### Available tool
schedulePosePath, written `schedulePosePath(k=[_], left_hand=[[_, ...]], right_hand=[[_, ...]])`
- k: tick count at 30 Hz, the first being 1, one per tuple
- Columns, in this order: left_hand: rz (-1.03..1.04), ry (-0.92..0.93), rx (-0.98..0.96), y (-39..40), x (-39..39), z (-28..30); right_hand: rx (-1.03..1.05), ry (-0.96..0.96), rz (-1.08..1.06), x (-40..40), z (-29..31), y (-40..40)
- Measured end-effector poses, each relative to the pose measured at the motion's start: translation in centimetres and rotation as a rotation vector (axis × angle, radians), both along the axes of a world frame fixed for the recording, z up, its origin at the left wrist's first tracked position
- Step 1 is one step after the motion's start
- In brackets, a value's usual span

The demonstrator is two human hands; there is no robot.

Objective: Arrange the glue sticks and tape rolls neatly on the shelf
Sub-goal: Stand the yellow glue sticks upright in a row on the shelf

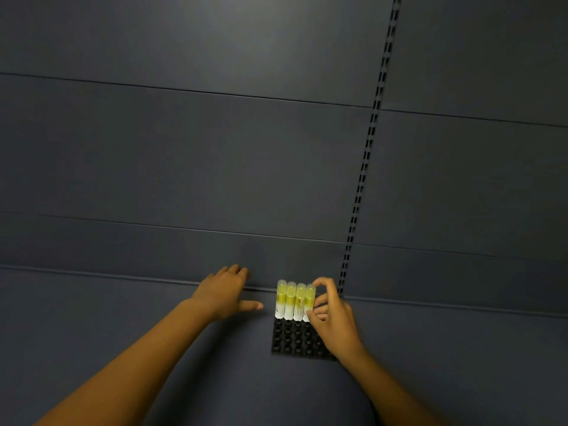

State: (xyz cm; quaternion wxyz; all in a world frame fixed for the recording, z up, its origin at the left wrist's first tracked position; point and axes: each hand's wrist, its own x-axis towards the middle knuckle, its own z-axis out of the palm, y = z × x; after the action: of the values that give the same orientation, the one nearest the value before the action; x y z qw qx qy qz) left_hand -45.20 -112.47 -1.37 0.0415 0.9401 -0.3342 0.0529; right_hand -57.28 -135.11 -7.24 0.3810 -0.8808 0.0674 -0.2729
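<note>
Big dark shelf [92,318] w/ slotted upright [365,155] at the back panel. On it, a black socket tray [292,339], its back row filled w/ four glue sticks [295,301] standing side by side, touching, yellow-green tops, whitish bodies. Front rows look unfilled. No tape rolls in view.

Handling, my guess: sticks are light, stiff plastic, smooth so a bit slippery, not fragile. They're tall and narrow, so they tip easily unless seated in a socket. Best to pinch each around the mid-body, push straight down.

My right hand [335,321]: fingers curled, thumb and fingertips pinching the rightmost stick at the end of the row. My left hand [226,292]: spread flat, fingers straight, holding nothing, near the shelf's back edge, apart from the sticks; can't tell if it's resting or hovering.
</note>
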Motion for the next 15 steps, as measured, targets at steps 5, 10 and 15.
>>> schedulePosePath(k=[5, 10, 15], left_hand=[[-0.013, 0.025, -0.008, 0.5, 0.5, -0.7], [-0.004, 0.039, -0.008, 2.2, -0.5, 0.3], [0.056, 0.076, -0.03, 5.4, -2.2, 2.7]], right_hand=[[-0.024, 0.011, -0.024, 0.4, -0.4, 0.0], [-0.035, 0.061, 0.021, -0.4, 1.2, -0.3], [-0.203, -0.039, 0.002, -0.8, 6.3, 0.9]])
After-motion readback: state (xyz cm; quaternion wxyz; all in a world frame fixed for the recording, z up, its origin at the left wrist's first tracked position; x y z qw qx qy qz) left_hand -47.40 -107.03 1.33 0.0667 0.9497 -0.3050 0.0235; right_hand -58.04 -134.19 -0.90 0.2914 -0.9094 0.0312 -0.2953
